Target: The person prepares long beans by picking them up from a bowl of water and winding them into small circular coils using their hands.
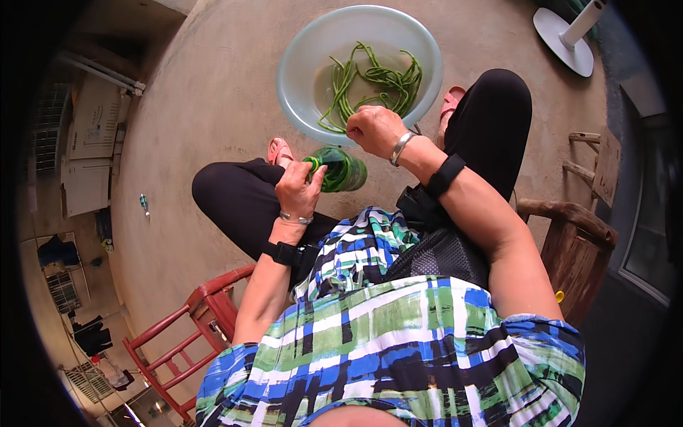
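Note:
Long green beans (407, 84) lie in a loose tangle inside a pale, translucent round basin (286, 80) on the floor in front of me. Over the basin's near edge is my right hand (378, 131), its fingers curled closed. Some beans reach close to those fingertips, but whatever the fingers hold is hidden. My left hand (299, 188) grips the neck end of a green see-through plastic bottle (346, 171), which is tilted on its side just below the basin. A yellow ring shows at the bottle's mouth.
A red wooden chair (186, 313) stands at lower left, a brown wooden chair (578, 242) at right. Far right is a white round-based stand (563, 44). A small bottle (144, 205) lies on the floor at left, near cardboard boxes (91, 153). My knees flank the bottle.

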`<state>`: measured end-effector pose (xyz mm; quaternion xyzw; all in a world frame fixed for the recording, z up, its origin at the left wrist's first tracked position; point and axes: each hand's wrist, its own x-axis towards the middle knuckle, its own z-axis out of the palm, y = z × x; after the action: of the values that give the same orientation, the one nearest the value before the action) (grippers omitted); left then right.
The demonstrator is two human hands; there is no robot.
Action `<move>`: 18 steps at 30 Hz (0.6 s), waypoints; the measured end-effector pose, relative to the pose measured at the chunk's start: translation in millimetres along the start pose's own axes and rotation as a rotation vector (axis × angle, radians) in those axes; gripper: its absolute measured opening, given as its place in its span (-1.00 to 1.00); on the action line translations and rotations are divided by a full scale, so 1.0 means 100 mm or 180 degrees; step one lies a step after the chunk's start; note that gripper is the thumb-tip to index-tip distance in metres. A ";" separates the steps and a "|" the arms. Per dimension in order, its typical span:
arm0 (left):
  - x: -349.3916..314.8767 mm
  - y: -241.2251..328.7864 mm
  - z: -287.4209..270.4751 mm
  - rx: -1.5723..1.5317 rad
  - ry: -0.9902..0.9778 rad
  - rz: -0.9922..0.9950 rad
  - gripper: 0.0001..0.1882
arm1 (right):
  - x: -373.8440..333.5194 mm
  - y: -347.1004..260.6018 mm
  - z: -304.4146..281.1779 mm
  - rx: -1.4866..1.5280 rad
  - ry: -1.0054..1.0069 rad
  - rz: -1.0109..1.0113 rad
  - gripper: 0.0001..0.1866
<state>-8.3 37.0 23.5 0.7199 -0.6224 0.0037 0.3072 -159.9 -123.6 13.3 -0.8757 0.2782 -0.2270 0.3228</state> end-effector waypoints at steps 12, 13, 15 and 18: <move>-0.07 -0.09 0.07 0.0054 0.0070 0.0311 -0.83 | -0.02 0.01 0.00 0.0004 0.0059 -0.0003 -0.91; -0.04 -0.04 0.02 0.0076 0.0180 0.0362 -0.83 | -0.02 0.01 -0.01 0.0020 0.0049 0.0025 -0.91; -0.04 -0.06 -0.01 0.0156 0.0186 0.0222 -0.80 | -0.02 0.01 -0.03 -0.0025 0.0125 -0.0051 -0.91; -0.02 -0.08 0.04 0.0375 -0.0744 -0.0321 -0.71 | -0.01 -0.02 -0.03 -0.0003 0.0063 -0.0040 -0.90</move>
<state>-3.0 36.8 15.8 0.7626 -0.6156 -0.0590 0.1897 -161.7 -123.3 16.7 -0.8753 0.2760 -0.2375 0.3182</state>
